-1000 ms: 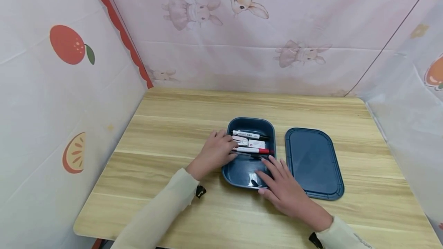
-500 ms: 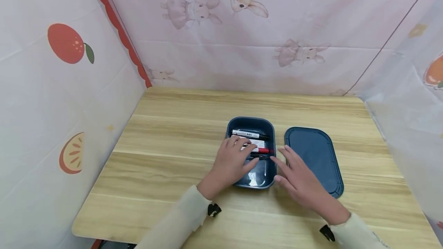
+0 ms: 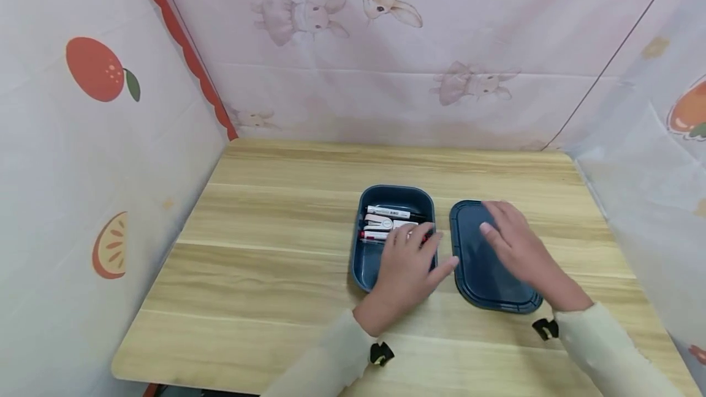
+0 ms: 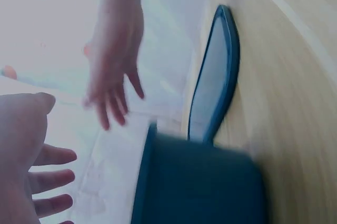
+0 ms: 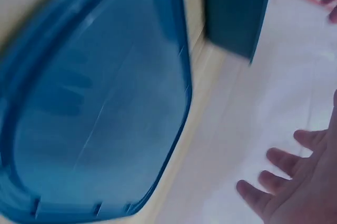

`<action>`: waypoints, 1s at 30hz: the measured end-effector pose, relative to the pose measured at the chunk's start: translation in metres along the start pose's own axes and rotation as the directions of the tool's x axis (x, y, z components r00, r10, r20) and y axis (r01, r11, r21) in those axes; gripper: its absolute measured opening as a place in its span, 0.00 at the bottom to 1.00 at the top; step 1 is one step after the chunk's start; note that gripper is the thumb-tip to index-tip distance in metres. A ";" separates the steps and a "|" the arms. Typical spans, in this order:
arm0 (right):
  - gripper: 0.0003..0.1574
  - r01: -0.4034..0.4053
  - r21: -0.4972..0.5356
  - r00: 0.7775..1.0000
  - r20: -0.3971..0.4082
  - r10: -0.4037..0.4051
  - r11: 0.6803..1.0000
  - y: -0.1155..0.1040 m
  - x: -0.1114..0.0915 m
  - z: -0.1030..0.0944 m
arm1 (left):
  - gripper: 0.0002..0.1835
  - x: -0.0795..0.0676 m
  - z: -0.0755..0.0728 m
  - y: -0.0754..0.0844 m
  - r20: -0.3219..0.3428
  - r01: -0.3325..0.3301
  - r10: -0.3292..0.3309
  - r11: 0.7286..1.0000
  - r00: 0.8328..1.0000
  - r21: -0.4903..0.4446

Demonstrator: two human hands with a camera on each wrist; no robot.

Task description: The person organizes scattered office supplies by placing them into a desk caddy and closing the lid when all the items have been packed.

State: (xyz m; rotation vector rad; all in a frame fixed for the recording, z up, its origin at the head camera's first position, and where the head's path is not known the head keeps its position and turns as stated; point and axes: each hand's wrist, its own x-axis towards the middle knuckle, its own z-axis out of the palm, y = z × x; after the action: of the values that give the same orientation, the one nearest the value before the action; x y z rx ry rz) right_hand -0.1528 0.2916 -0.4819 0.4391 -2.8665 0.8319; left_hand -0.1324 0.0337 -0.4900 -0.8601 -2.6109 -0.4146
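A dark blue plastic box [image 3: 364,262] stands uncovered on the table, and its matching lid [image 3: 480,268] lies flat to its right. Inside the box a white marker [image 3: 388,211], a pale stapler [image 3: 378,223], a small white box [image 3: 402,223] and a red-and-white marker [image 3: 374,236] lie side by side. My left hand [image 3: 405,268] hovers over the right part of the box, fingers loosely bent, hiding part of the contents. Above the lid hangs my right hand [image 3: 515,244]; the right wrist view shows its fingers [image 5: 284,161] spread and apart from the lid.
The wooden table [image 3: 265,250] reaches out on all sides of the box and lid. Printed cloth walls [image 3: 353,78] close it in at the back, left and right. Black straps [image 3: 380,354] hang at both wrists.
Both hands have moved right: the left from the box's left edge across its contents, the right from the box to above the lid. The box and lid stay in place on the table.
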 end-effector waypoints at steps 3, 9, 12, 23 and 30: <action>0.40 -0.102 -0.005 0.994 0.040 0.102 0.995 0.020 0.008 -0.010 | 0.31 0.004 0.001 0.020 -0.023 -0.075 0.075 0.997 0.997 -0.015; 0.48 -0.248 -0.074 0.956 0.142 0.256 0.966 0.056 0.020 -0.015 | 0.29 0.002 0.010 0.049 0.045 -0.135 0.151 0.959 0.988 -0.248; 0.51 -0.289 -0.104 0.938 0.170 0.304 0.952 0.072 0.022 -0.015 | 0.31 -0.003 0.013 0.057 0.157 -0.061 0.133 0.916 0.979 -0.395; 0.60 -0.438 -0.184 0.845 0.250 0.473 0.880 0.101 0.029 -0.027 | 0.35 -0.027 0.033 0.076 0.482 0.337 0.026 0.683 0.876 -0.648; 0.60 -0.443 -0.239 0.822 0.278 0.498 0.864 0.100 0.034 -0.029 | 0.42 -0.029 0.051 0.075 0.551 0.543 -0.151 0.506 0.821 -0.670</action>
State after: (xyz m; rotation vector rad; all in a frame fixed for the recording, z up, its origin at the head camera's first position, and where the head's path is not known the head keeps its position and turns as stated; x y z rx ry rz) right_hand -0.2147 0.3797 -0.5012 -0.1943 -3.3939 0.6119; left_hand -0.0762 0.0960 -0.5355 -0.6525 -2.9768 -1.8772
